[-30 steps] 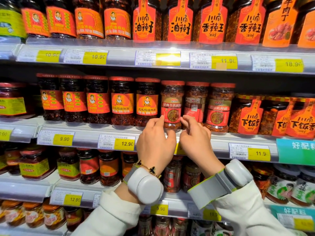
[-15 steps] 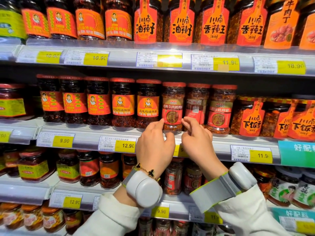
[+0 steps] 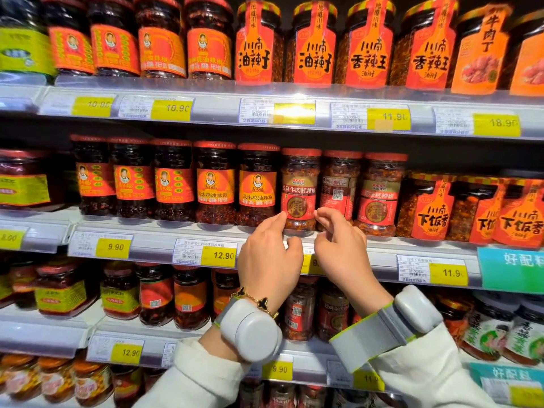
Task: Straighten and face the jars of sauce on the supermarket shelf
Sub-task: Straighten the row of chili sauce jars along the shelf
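A red-lidded beef chili sauce jar [image 3: 300, 187] stands on the middle shelf [image 3: 164, 231] with its label facing front. My left hand [image 3: 269, 257] holds its lower left side with the index fingertip, the thumb curled in front of the base. My right hand [image 3: 341, 245] has curled fingers against the jar's lower right side. The neighbouring jar [image 3: 338, 189] shows its back label with a QR code. A third jar of that kind [image 3: 379, 195] faces front.
Several dark chili jars with orange portrait labels [image 3: 216, 184] stand left of the held jar, and orange-tagged jars [image 3: 429, 207] stand to its right. The upper shelf [image 3: 217, 113] and the lower shelf [image 3: 206, 334] are packed with jars. Price tags line every shelf edge.
Both hands stay at the base of the same jar. My right fingers have curled in and dropped slightly lower on its side. The view has shifted a little downward.
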### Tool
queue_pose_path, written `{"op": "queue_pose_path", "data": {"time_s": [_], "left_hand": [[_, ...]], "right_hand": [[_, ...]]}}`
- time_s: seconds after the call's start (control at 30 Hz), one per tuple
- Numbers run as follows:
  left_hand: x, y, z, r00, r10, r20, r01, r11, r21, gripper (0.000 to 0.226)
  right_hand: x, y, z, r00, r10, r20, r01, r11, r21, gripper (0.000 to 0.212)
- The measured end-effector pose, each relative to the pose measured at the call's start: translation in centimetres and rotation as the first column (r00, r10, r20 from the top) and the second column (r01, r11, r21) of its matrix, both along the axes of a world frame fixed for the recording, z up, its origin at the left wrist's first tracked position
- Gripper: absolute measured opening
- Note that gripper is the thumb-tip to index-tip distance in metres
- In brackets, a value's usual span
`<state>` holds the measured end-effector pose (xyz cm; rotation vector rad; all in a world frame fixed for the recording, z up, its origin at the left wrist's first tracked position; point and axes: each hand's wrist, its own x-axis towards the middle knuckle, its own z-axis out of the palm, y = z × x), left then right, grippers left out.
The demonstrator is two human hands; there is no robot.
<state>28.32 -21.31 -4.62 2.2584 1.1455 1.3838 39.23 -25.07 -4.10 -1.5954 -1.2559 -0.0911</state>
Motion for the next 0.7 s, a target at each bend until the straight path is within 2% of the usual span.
{"op": "queue_pose_path", "data": {"time_s": [0.7], "left_hand": [[0.1, -0.7, -1.2, 0.998, 0.012, -0.06, -0.009, 0.999, 0.048, 0.052]], "right_hand": [[-0.1, 0.1, 0.2, 0.994, -0.063, 0.085, 0.067, 0.996, -0.05, 0.047]]}}
